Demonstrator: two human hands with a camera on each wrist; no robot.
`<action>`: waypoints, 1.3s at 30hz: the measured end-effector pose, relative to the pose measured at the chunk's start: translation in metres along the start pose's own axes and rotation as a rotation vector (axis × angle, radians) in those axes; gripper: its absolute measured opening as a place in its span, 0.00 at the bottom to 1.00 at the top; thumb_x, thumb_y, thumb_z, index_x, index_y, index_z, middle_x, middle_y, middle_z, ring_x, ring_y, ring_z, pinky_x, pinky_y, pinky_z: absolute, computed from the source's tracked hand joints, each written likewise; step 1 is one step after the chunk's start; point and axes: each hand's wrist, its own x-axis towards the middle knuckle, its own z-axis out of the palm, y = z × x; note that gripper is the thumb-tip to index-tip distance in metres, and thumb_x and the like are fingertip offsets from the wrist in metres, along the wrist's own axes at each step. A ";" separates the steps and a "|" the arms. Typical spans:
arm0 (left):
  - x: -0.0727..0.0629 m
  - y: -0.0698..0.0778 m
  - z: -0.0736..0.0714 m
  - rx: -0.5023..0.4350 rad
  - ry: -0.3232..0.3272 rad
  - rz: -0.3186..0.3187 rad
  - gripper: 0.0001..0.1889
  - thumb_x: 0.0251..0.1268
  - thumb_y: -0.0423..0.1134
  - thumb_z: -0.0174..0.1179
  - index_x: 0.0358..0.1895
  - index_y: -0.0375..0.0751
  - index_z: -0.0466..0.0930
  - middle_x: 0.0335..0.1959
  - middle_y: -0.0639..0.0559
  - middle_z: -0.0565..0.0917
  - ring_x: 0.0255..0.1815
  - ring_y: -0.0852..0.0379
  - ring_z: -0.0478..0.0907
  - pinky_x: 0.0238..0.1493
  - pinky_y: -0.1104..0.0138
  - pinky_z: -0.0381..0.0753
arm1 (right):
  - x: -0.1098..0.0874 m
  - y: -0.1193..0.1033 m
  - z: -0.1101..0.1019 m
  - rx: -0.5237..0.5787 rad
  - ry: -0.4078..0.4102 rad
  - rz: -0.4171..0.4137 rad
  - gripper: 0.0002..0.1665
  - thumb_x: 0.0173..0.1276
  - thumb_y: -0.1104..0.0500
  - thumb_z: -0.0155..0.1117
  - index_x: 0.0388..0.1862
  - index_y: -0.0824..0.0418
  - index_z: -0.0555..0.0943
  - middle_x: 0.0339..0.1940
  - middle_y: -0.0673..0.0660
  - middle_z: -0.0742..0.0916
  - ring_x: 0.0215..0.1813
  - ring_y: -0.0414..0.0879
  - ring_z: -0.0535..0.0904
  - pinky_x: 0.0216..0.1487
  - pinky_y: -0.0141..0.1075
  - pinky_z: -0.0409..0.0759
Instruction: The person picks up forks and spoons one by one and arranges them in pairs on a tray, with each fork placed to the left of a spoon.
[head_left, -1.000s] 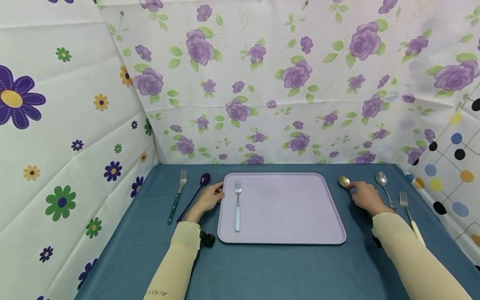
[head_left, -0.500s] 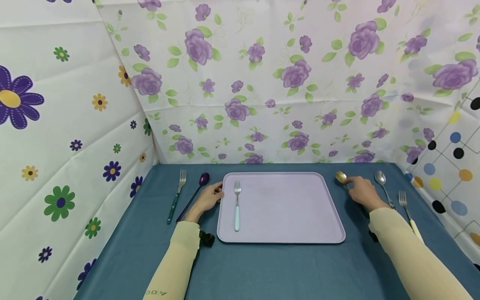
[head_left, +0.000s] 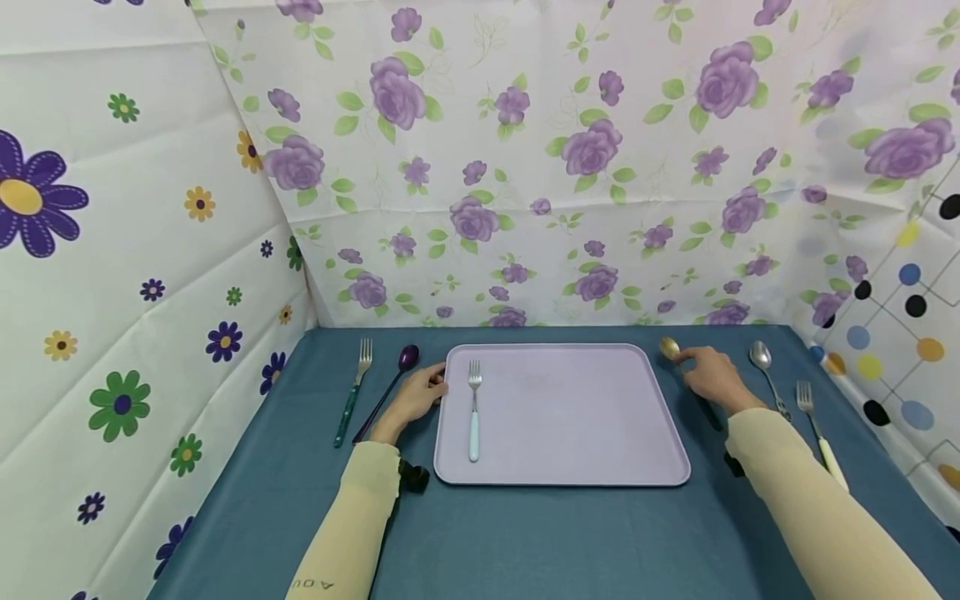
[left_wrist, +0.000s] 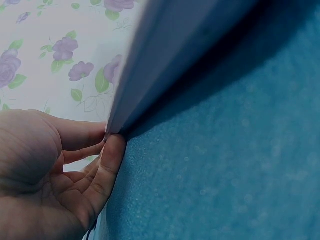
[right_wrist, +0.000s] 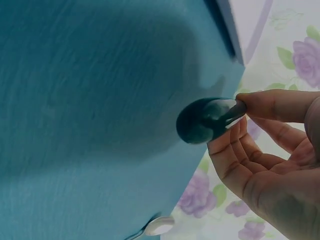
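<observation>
My left hand point(head_left: 415, 396) grips the left edge of a lilac tray point(head_left: 577, 417); in the left wrist view, thumb and fingers point(left_wrist: 114, 150) pinch its rim point(left_wrist: 145, 70). On the tray's left side lies a fork point(head_left: 474, 433) with a light blue handle. To the right of the tray, my right hand point(head_left: 714, 381) pinches a spoon point(head_left: 670, 347) with a gold bowl and a dark green handle. The rounded handle end point(right_wrist: 200, 122) points toward the camera in the right wrist view, over the blue cloth. Part of the spoon is hidden by the hand.
Left of the tray lie a green-handled fork point(head_left: 347, 414) and a dark purple spoon point(head_left: 408, 357). A silver spoon point(head_left: 761, 356) and a cream-handled fork point(head_left: 829, 462) lie at the right. Flowered cloth walls point(head_left: 525, 167) stand behind the blue table point(head_left: 540, 542).
My right hand has moved left toward the tray with the gold-bowled spoon, whose dark handle now shows more below the hand. The left hand and the tray have stayed in place.
</observation>
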 end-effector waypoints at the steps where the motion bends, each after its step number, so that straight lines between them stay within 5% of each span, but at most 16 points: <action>1: 0.000 0.000 0.000 -0.003 -0.001 -0.001 0.27 0.79 0.30 0.54 0.78 0.29 0.64 0.47 0.40 0.79 0.48 0.48 0.81 0.51 0.56 0.85 | 0.000 -0.002 0.000 0.002 0.002 -0.006 0.28 0.67 0.70 0.53 0.66 0.72 0.78 0.65 0.82 0.75 0.25 0.50 0.62 0.27 0.41 0.64; 22: -0.002 0.002 0.000 -0.005 0.005 -0.004 0.27 0.80 0.31 0.54 0.78 0.29 0.64 0.48 0.40 0.80 0.48 0.48 0.81 0.52 0.55 0.84 | 0.005 -0.038 0.011 0.070 -0.038 -0.016 0.31 0.65 0.74 0.50 0.69 0.73 0.76 0.59 0.78 0.79 0.20 0.43 0.56 0.23 0.36 0.62; 26: -0.002 0.001 0.000 -0.005 0.005 -0.004 0.27 0.80 0.30 0.54 0.78 0.29 0.64 0.48 0.40 0.79 0.48 0.48 0.81 0.52 0.56 0.84 | 0.007 -0.044 0.014 0.053 -0.049 -0.034 0.31 0.66 0.74 0.49 0.69 0.73 0.76 0.67 0.81 0.74 0.24 0.48 0.61 0.25 0.38 0.63; 33: 0.000 0.000 0.001 -0.007 0.001 0.001 0.27 0.80 0.31 0.53 0.78 0.29 0.64 0.47 0.40 0.79 0.47 0.49 0.80 0.51 0.56 0.84 | 0.008 -0.055 0.020 0.014 -0.020 -0.060 0.30 0.65 0.73 0.50 0.67 0.71 0.78 0.69 0.80 0.74 0.46 0.61 0.74 0.40 0.47 0.72; 39: 0.000 0.001 0.001 0.000 0.007 -0.003 0.27 0.79 0.31 0.54 0.77 0.29 0.65 0.47 0.41 0.79 0.47 0.49 0.81 0.50 0.57 0.85 | 0.008 -0.066 0.032 0.026 -0.025 -0.082 0.31 0.64 0.74 0.49 0.66 0.71 0.79 0.59 0.76 0.81 0.43 0.59 0.77 0.39 0.46 0.75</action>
